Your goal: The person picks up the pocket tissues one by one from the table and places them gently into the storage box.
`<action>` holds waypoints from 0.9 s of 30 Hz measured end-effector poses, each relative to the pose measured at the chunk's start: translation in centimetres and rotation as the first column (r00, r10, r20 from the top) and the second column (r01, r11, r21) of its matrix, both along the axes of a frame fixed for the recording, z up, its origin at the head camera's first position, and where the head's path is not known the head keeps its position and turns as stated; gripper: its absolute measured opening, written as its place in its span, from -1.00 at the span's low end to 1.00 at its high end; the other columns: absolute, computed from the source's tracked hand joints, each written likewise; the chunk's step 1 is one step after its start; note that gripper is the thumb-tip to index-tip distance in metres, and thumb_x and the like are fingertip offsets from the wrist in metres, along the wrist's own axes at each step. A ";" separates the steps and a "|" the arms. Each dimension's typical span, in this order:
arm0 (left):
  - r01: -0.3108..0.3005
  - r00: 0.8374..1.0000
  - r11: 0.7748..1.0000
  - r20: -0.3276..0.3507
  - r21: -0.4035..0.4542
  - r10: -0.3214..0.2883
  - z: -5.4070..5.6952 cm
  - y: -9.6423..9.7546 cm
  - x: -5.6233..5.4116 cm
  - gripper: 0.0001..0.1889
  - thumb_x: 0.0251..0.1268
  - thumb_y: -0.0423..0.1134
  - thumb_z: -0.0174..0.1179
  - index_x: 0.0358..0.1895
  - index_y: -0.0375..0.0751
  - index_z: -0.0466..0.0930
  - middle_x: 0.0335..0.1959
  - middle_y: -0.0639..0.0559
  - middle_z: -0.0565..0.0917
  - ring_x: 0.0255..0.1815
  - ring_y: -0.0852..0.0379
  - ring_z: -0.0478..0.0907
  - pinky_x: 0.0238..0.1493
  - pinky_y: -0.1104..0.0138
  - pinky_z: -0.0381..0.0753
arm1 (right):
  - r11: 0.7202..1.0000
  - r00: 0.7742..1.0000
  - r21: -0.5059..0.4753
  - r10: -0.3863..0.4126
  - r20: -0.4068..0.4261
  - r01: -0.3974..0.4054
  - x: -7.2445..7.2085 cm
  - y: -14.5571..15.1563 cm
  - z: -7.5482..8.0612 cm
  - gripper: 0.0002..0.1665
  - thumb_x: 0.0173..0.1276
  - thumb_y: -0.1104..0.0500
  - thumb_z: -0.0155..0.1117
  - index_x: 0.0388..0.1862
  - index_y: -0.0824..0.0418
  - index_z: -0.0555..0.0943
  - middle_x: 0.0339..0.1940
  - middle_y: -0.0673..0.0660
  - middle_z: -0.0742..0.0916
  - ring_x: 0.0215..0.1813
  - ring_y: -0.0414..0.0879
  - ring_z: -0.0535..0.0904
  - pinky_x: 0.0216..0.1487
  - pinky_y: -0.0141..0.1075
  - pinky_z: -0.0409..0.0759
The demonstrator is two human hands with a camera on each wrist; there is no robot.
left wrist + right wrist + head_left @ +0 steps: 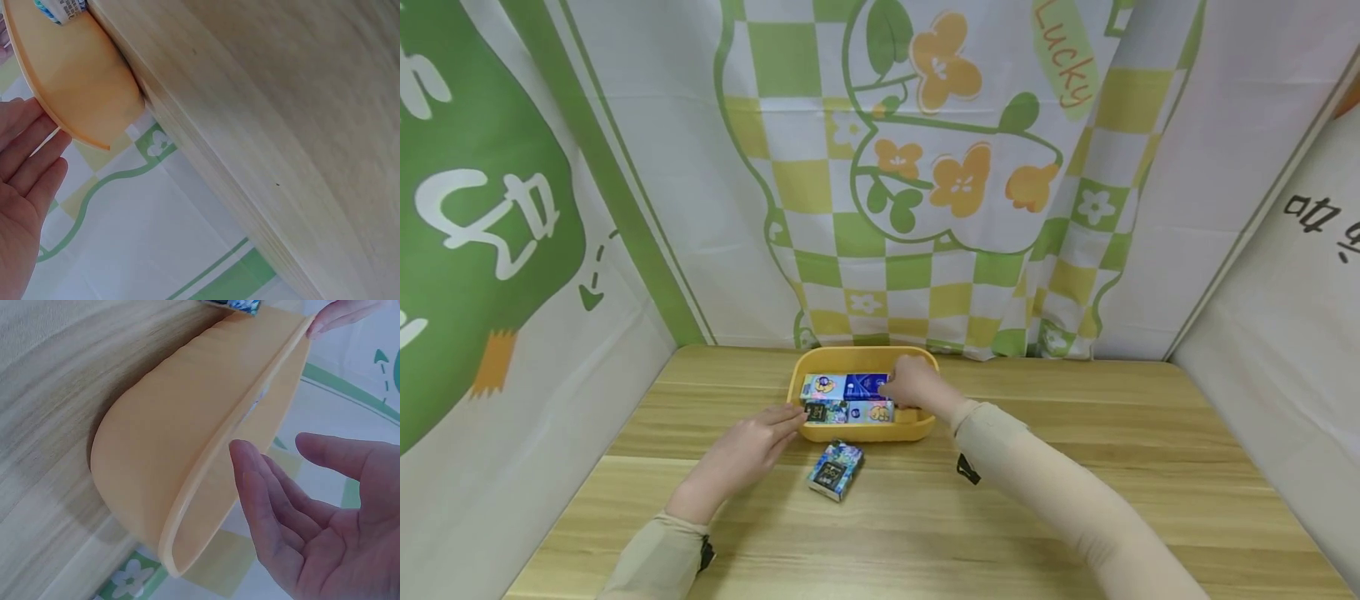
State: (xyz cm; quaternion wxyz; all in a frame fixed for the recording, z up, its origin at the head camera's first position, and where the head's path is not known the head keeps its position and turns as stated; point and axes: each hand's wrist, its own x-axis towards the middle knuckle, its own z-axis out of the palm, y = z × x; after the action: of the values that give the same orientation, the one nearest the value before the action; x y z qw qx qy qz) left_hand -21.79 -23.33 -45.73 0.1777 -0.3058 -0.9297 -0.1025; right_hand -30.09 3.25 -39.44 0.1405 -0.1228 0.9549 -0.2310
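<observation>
A yellow plastic basket [867, 432] stands on the table with several small printed packs in two rows. In the back row are a light blue pack [822, 386] and a dark blue pack [863, 387]; the front row has a dark-labelled floral pack [827, 412] and a pale cartoon pack [871, 412]. My left hand [748, 446] touches the basket's left rim with straight fingers. Over the basket's right end is my right hand [921, 387], beside the dark blue pack. In the right wrist view, thumb and fingers stand apart with nothing between them.
A blue floral pack [836, 471] with a black label lies on the wooden table [1000, 533] in front of the basket. Behind the table hangs a checked, flowered cloth [917, 283]. Printed cloth walls stand on both sides.
</observation>
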 end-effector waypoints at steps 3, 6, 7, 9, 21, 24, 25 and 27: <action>0.002 1.000 1.000 -0.003 0.000 -0.002 -0.1 0.0 0.0 -0.65 0.27 -0.31 0.20 0.12 -0.26 0.57 0.13 -0.19 0.60 0.14 -0.12 0.56 0.17 0.04 0.58 | 0.999 0.999 -0.042 0.020 -0.032 -0.022 1.0 0.3 0.4 -0.56 0.29 0.12 0.23 -0.80 0.12 0.49 -0.76 0.01 0.62 -0.75 -0.23 0.33 -0.70 -0.45 0.31; 0.002 1.000 1.000 -0.005 -0.002 -0.002 -0.1 0.0 -0.1 -0.65 0.27 -0.31 0.20 0.12 -0.26 0.57 0.13 -0.19 0.60 0.14 -0.12 0.56 0.17 0.04 0.58 | 0.997 0.997 -0.071 0.014 -0.070 -0.019 1.8 0.3 0.5 -0.80 0.26 0.13 0.27 -0.51 0.18 0.67 -0.51 0.07 0.74 -0.63 -0.21 0.46 -0.62 -0.43 0.44; 0.003 1.000 1.000 -0.005 -0.003 -0.003 -0.1 0.0 -0.1 -0.65 0.26 -0.31 0.20 0.12 -0.26 0.57 0.13 -0.19 0.60 0.14 -0.12 0.56 0.17 0.04 0.58 | 0.997 0.996 -0.077 0.012 -0.086 -0.019 2.1 0.3 0.5 -0.85 0.25 0.12 0.29 -0.41 0.18 0.70 -0.45 0.07 0.75 -0.60 -0.21 0.49 -0.61 -0.43 0.46; 0.003 1.000 1.000 -0.003 -0.001 -0.003 -0.1 0.0 -0.1 -0.65 0.26 -0.31 0.20 0.12 -0.27 0.57 0.13 -0.19 0.60 0.14 -0.12 0.56 0.17 0.03 0.58 | 0.996 0.993 -0.089 0.011 -0.113 -0.021 2.6 0.3 0.5 -0.86 0.22 0.11 0.33 -0.32 0.16 0.70 -0.43 0.03 0.73 -0.59 -0.20 0.51 -0.64 -0.42 0.47; 0.000 1.000 1.000 0.008 -0.001 0.000 0.1 0.0 0.0 -0.64 0.27 -0.30 0.19 0.13 -0.26 0.56 0.14 -0.19 0.59 0.15 -0.13 0.55 0.18 0.02 0.57 | 0.995 0.967 -0.071 0.047 -0.250 -0.066 4.9 -0.2 0.1 -0.89 0.19 0.08 0.37 -0.42 0.09 0.67 -0.47 -0.03 0.71 -0.54 -0.23 0.52 -0.59 -0.41 0.49; 0.001 1.000 1.000 0.005 -0.002 -0.001 0.1 0.0 0.0 -0.65 0.27 -0.30 0.20 0.12 -0.26 0.57 0.14 -0.19 0.59 0.15 -0.12 0.55 0.18 0.02 0.57 | 0.993 0.963 -0.084 0.063 -0.263 -0.088 5.3 -0.3 -0.3 -0.89 0.20 0.09 0.36 -0.39 0.10 0.66 -0.47 -0.03 0.70 -0.52 -0.23 0.54 -0.57 -0.42 0.51; 0.001 1.000 1.000 0.004 -0.001 -0.001 0.1 0.0 0.0 -0.65 0.27 -0.30 0.20 0.12 -0.26 0.57 0.14 -0.19 0.60 0.15 -0.12 0.56 0.17 0.02 0.57 | 0.992 0.963 -0.085 0.067 -0.262 -0.093 5.5 -0.4 -0.4 -0.89 0.20 0.09 0.36 -0.37 0.10 0.66 -0.47 -0.03 0.70 -0.51 -0.24 0.54 -0.57 -0.42 0.51; 0.002 1.000 1.000 0.003 0.001 -0.002 0.0 0.0 0.0 -0.65 0.26 -0.31 0.21 0.12 -0.26 0.57 0.13 -0.19 0.60 0.15 -0.12 0.56 0.17 0.03 0.58 | 0.991 0.963 -0.086 0.073 -0.260 -0.098 5.7 -0.6 -0.7 -0.88 0.19 0.08 0.36 -0.34 0.09 0.67 -0.46 -0.04 0.71 -0.50 -0.24 0.55 -0.57 -0.42 0.51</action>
State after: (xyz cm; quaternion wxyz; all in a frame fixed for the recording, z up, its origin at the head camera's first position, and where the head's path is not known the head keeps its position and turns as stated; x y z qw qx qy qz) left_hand -21.80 -23.33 -45.68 0.1764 -0.3064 -0.9297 -0.1035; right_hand -24.35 2.69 -40.16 0.0193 -0.1996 0.9464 -0.2532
